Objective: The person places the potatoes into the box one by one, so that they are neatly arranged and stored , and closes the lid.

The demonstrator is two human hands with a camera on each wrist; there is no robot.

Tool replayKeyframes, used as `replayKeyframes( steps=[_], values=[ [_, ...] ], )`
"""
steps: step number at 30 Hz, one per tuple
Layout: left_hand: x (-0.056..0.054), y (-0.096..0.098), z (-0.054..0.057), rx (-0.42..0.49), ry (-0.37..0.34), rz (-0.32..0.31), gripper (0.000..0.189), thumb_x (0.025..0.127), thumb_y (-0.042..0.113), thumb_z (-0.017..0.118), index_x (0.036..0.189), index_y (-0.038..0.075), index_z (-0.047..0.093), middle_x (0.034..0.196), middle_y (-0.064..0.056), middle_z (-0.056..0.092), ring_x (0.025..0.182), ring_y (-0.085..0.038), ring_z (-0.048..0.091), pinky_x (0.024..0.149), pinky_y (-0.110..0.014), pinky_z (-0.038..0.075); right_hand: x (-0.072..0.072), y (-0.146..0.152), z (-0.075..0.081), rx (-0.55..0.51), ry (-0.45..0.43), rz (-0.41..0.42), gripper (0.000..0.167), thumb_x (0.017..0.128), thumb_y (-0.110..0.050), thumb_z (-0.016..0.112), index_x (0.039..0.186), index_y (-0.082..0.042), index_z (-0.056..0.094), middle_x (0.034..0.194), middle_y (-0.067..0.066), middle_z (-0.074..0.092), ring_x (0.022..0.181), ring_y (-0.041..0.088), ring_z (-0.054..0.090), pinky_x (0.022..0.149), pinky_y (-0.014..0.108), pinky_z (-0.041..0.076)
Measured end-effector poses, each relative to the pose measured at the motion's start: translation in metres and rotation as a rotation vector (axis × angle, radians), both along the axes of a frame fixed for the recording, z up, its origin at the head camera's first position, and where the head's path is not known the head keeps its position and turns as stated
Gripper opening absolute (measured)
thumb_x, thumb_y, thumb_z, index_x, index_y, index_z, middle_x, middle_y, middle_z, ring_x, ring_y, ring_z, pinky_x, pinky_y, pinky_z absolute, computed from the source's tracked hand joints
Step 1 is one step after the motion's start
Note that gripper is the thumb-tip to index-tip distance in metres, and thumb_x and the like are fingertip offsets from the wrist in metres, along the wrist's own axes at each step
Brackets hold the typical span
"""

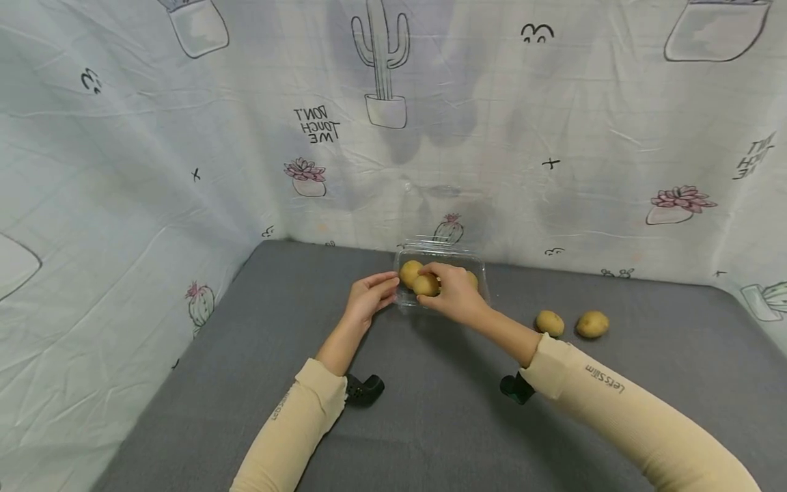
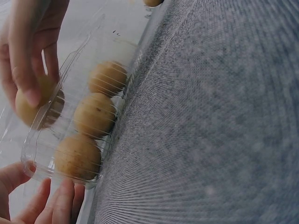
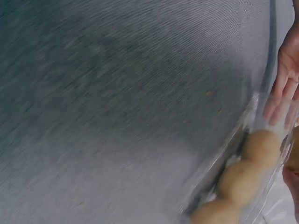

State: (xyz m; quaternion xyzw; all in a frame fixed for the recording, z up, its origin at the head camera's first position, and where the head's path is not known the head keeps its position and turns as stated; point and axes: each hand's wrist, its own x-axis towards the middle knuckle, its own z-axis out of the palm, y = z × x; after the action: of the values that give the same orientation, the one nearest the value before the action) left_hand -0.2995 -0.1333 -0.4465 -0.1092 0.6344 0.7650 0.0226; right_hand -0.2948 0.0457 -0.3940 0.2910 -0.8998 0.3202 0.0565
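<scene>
A clear plastic hinged container (image 1: 484, 280) stands near the back of the table, with its lid (image 1: 424, 240) raised. Several potatoes lie inside, three in a row (image 2: 95, 115) through the near wall in the left wrist view. My right hand (image 1: 453, 292) grips another potato (image 1: 425, 285) between thumb and fingers, over the container. From the left wrist it shows above the rim, partly behind the clear wall. My left hand (image 1: 369, 295) touches the container's left end with fairly straight fingers, its thumb by the rim corner.
Two loose potatoes (image 1: 550, 323) (image 1: 593, 324) lie on the grey table (image 1: 430, 424) right of the container. A white printed curtain (image 1: 492, 137) hangs right behind the table. Black devices (image 1: 365, 389) sit at both wrists.
</scene>
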Motion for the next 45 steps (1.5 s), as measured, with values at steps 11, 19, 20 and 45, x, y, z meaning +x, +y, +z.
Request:
replayKeyframes(
  steps=[11,19,20,45],
  values=[
    [0.000,0.001,0.002,0.004,0.016,-0.002,0.030,0.085,0.010,0.067,0.113,0.000,0.065,0.105,-0.011,0.065,0.087,-0.018,0.063,0.074,-0.024,0.055,-0.009,-0.013,-0.001,0.036,-0.167,-0.080,0.044,0.082,-0.023,0.071,0.119,-0.002,0.060,0.110,0.012,0.064,0.085,0.023,0.060,0.069,0.032,0.050],
    [0.000,0.001,0.002,0.000,0.024,-0.016,0.030,0.085,0.010,0.067,0.113,0.001,0.065,0.101,-0.008,0.065,0.088,-0.018,0.063,0.073,-0.023,0.055,-0.014,-0.012,-0.003,0.039,-0.161,-0.018,0.042,0.080,-0.021,0.073,0.116,-0.002,0.063,0.105,0.012,0.066,0.083,0.022,0.058,0.069,0.033,0.047],
    [0.000,0.001,0.002,0.001,0.024,-0.017,0.030,0.085,0.010,0.067,0.113,0.001,0.065,0.101,-0.008,0.065,0.086,-0.016,0.063,0.074,-0.023,0.055,-0.014,-0.013,-0.003,0.041,-0.167,-0.008,0.042,0.081,-0.021,0.073,0.116,-0.002,0.063,0.104,0.011,0.066,0.082,0.022,0.058,0.069,0.032,0.047],
    [0.001,-0.001,0.000,0.013,0.018,-0.018,0.029,0.086,0.009,0.065,0.114,0.000,0.064,0.093,-0.003,0.064,0.075,-0.007,0.062,0.067,-0.018,0.054,-0.017,-0.019,-0.006,0.079,-0.186,0.017,0.045,0.083,-0.024,0.070,0.119,0.002,0.061,0.109,0.017,0.065,0.099,0.031,0.060,0.081,0.039,0.052]
  ],
)
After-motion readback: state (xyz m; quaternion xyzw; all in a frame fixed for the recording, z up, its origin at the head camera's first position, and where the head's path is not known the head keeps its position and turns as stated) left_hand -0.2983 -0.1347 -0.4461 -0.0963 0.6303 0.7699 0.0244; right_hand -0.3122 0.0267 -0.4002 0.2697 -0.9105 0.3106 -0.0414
